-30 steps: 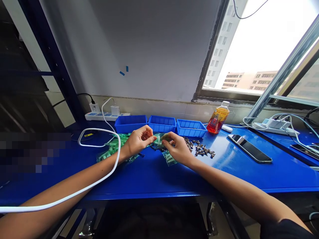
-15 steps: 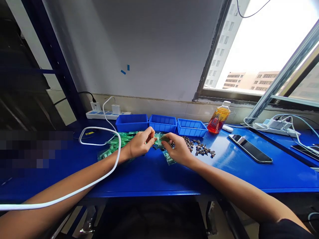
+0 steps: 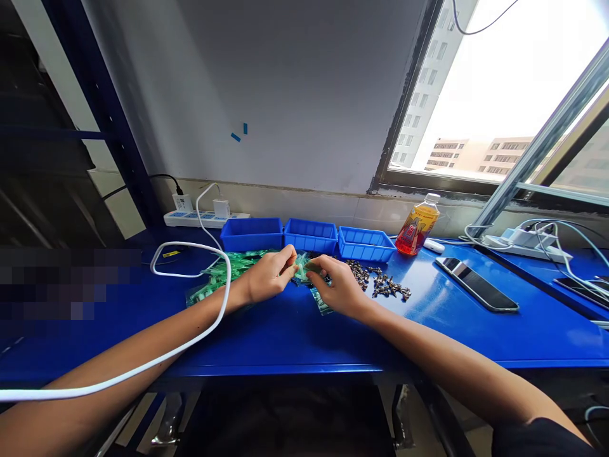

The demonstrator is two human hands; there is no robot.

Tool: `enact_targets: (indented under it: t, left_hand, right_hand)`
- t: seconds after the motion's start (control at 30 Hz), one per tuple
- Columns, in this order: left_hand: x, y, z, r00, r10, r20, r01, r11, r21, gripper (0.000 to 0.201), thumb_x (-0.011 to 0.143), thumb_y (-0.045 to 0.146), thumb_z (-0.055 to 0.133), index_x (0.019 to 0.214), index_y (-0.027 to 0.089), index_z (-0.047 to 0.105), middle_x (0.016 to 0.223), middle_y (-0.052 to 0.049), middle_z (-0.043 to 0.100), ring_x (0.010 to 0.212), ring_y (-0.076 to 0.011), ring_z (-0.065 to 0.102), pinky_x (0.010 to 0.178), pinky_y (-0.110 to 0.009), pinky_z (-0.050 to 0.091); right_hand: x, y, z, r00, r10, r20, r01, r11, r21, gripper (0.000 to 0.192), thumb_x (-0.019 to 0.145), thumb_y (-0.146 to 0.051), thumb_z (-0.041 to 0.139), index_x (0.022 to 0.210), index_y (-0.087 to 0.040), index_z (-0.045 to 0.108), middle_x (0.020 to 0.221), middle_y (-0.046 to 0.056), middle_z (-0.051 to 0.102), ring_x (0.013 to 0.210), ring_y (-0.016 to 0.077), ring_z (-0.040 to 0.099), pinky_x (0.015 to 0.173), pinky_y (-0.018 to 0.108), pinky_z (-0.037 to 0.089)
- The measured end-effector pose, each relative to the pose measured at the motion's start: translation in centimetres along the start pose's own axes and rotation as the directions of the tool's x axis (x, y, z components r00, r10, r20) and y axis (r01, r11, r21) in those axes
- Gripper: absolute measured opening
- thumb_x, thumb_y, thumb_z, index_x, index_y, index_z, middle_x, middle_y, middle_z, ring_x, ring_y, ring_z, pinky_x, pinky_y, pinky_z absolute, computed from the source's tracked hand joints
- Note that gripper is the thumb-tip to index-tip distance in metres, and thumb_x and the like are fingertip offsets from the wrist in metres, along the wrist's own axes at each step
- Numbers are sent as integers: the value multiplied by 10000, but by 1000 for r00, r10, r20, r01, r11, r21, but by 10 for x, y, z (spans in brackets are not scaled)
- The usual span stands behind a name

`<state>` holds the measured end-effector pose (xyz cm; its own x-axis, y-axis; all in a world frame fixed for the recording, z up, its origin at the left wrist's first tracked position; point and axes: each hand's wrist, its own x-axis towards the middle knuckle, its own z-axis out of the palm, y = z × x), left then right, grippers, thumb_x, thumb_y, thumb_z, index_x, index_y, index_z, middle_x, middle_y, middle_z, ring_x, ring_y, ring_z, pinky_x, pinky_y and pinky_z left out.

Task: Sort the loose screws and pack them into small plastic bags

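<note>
Between my two hands is a small clear green plastic bag (image 3: 301, 269), stretched above the blue table. My left hand (image 3: 272, 274) pinches its left side with thumb and fingertips. On the other side my right hand (image 3: 337, 283) grips the bag between thumb and curled fingers. What the bag contains is too small to make out. Beneath my right hand lies another green bag (image 3: 322, 302). A heap of similar green bags (image 3: 216, 279) spreads under and behind my left hand. Loose metal screws (image 3: 387, 287) are scattered to the right of my right hand.
Three blue bins, the left one (image 3: 252, 235), middle one (image 3: 311, 237) and right one (image 3: 365, 244), line the back. A drink bottle (image 3: 417, 225) and a phone (image 3: 477, 284) are on the right. A white cable (image 3: 227, 289) loops over my left forearm. Power strips (image 3: 202, 219) sit by the wall.
Both hands keep hold of the bag and stay in nearly the same place. The fingers shift only very slightly.
</note>
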<state>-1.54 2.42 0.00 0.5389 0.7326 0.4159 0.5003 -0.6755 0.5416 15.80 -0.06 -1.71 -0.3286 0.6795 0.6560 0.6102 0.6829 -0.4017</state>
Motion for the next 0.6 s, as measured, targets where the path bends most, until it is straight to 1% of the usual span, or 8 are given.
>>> enact_targets:
  t: [0.33, 0.6]
  left_hand:
    - [0, 1, -2, 1000, 21, 10, -21, 1000, 21, 138, 766, 293, 388, 671, 215, 324, 561, 51, 387, 503, -116, 348, 511, -239, 276]
    - [0, 0, -1, 999, 34, 31, -35, 999, 31, 135, 777, 277, 369, 676, 218, 301, 559, 53, 372, 507, -119, 339, 509, -241, 275]
  right_hand:
    - [0, 0, -1, 999, -30, 20, 30, 999, -16, 75, 810, -184, 499, 815, -190, 574, 804, 47, 658, 725, 146, 594, 669, 261, 469]
    - [-1, 4, 0, 996, -89, -9, 89, 995, -36, 61, 807, -162, 512, 815, -186, 568, 784, 39, 656, 699, 136, 592, 637, 244, 470]
